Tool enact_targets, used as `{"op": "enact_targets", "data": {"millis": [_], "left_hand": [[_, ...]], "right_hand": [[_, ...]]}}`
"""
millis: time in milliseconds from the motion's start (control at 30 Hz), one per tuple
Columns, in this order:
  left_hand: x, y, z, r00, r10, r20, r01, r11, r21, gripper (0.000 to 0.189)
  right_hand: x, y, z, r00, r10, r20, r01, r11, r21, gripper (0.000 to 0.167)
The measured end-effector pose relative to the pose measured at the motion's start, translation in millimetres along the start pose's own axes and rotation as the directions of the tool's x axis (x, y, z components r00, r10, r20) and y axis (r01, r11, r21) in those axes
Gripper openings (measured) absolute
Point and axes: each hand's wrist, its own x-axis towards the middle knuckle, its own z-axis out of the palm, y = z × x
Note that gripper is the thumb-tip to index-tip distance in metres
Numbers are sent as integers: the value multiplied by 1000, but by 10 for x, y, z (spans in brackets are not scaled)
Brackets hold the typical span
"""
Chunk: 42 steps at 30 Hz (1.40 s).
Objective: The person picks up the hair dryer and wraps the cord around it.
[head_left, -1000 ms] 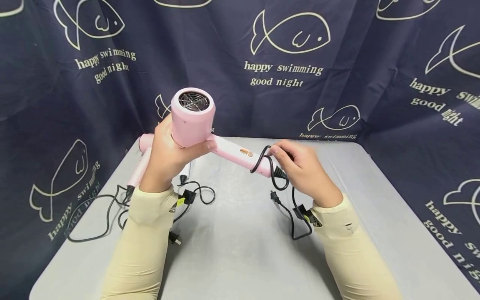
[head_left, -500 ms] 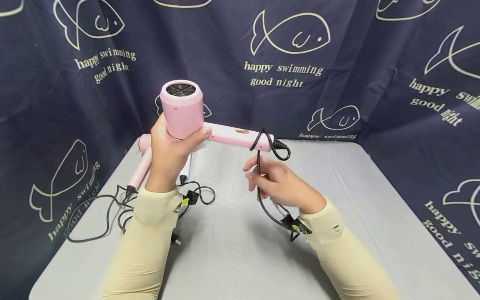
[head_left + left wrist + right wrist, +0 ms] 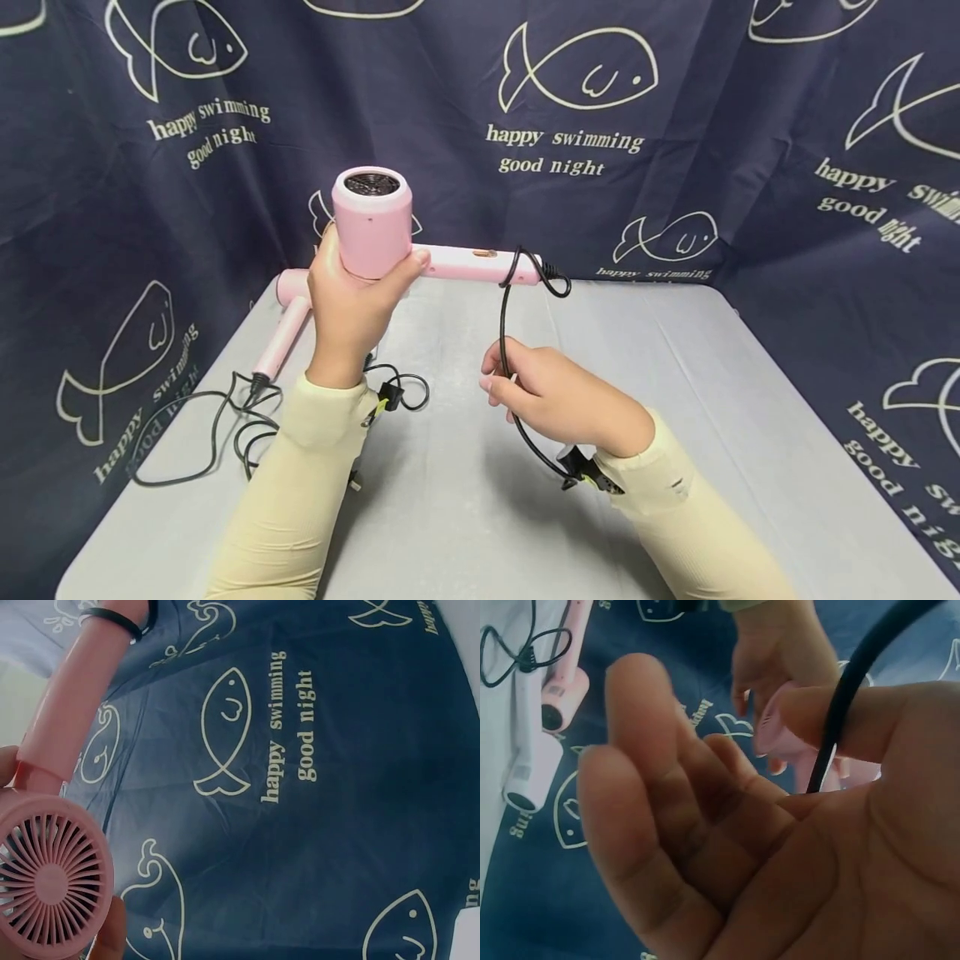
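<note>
- Handling the black cord [image 3: 503,321] seems the step in hand; the right hand [image 3: 566,392], half-closed, curls loosely round it, how firmly unclear.
- Raised above the table [image 3: 465,508], the pink hair dryer [image 3: 375,229] sits in the left hand's [image 3: 351,308] wrapped grip.
- The black cord loops round the handle [image 3: 457,262]; winding on probably calls for steady tension.
- Farther back left lies a second pink dryer [image 3: 285,335].

I count two pink dryers and one white: one pink hair dryer [image 3: 372,225] left of centre in the head frame, a second pink dryer [image 3: 283,335] farther left, and the white dryer [image 3: 534,759] at the right wrist frame's left. Two hands: one left hand [image 3: 352,304], one right hand [image 3: 566,396]. Two sleeves [image 3: 288,500]; one surface [image 3: 465,525].
</note>
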Motion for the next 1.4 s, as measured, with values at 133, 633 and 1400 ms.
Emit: {"op": "enact_targets", "data": {"millis": [133,633,1400], "left_hand": [[16,-144,20,1000,-21,0,21,998,59,58],[24,-248,40,992,62,106,-95,937,335,68],[1,-81,-111,923,12,384,-23,999,23,56]], "right_hand": [[-42,-48,-18,1000,23,-7,-23,999,-27,10],[-212,-132,-261,937,-150,-315,198,972,127,17],[-171,243,-598,712,-187,-677,206,977,-54,11]]}}
